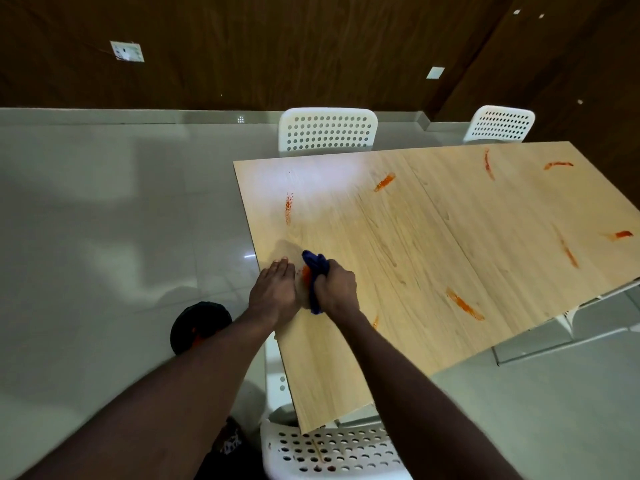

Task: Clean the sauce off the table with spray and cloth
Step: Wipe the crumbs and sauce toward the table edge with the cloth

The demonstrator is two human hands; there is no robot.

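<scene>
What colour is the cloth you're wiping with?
Dark blue. The cloth shows best in the head view, bunched in the right hand.

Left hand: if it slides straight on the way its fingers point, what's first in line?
Likely the sauce streak ahead of the left hand, with bare table between. The cloth in the right hand lies beside that line, not on it.

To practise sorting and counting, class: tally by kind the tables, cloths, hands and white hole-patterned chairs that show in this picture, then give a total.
table: 1
blue cloth: 1
hands: 2, left hand and right hand
white perforated chairs: 3
Total: 7
</scene>
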